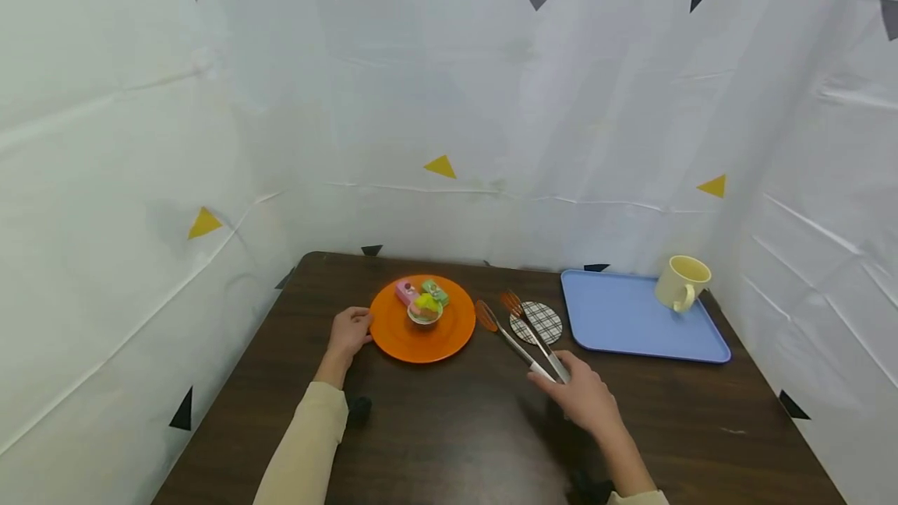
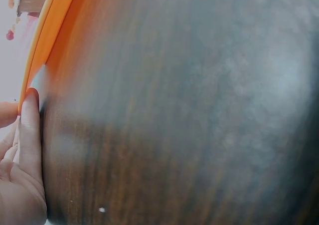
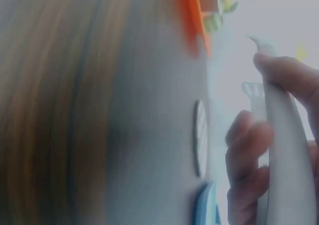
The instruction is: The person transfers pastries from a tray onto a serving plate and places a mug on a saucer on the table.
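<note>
My left hand (image 1: 351, 331) pinches the left rim of an orange plate (image 1: 449, 333); in the left wrist view the fingers (image 2: 30, 130) close on its edge (image 2: 55, 20). On the plate sit a cupcake-like piece with a yellow top (image 1: 425, 309), a pink piece (image 1: 405, 292) and a green piece (image 1: 436, 291). My right hand (image 1: 581, 392) holds metal tongs (image 1: 544, 347) with orange slotted heads. They are spread apart, with nothing between them, and point toward the plate. In the right wrist view, thumb and fingers wrap the tongs' handles (image 3: 286, 160).
A round checked coaster (image 1: 551, 319) lies behind the tongs. To its right is a blue tray (image 1: 617, 326), with a pale yellow mug (image 1: 675, 287) standing on its right back part. White sheeting (image 1: 491, 100) hangs behind and on both sides of the dark wooden table (image 1: 435, 435).
</note>
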Demonstrator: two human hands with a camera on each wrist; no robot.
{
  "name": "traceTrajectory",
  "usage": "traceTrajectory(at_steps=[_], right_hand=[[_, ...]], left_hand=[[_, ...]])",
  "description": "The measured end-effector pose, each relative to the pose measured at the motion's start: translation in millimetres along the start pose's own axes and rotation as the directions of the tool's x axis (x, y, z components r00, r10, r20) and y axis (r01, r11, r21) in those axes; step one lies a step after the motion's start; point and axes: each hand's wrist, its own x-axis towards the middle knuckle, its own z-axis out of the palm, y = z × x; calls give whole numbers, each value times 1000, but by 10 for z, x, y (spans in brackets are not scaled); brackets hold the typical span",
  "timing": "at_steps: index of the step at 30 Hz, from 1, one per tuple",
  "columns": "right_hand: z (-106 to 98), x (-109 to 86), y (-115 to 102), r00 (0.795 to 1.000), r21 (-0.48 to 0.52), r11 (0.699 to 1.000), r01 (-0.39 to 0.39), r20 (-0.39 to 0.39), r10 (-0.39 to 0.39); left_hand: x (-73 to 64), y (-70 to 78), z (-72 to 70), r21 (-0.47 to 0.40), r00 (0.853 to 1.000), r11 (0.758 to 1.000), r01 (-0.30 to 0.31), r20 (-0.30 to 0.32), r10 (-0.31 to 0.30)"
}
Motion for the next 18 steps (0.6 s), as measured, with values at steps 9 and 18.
traceTrajectory(at_steps=[9, 18], right_hand=[[-357, -18, 340, 998, 50, 998, -50, -38, 52], [-717, -70, 699, 986, 76, 986, -147, -66, 152]], left_hand=[[49, 4, 29, 5, 1000, 1000, 19, 10, -19], [28, 5, 30, 31, 999, 999, 35, -3, -35]])
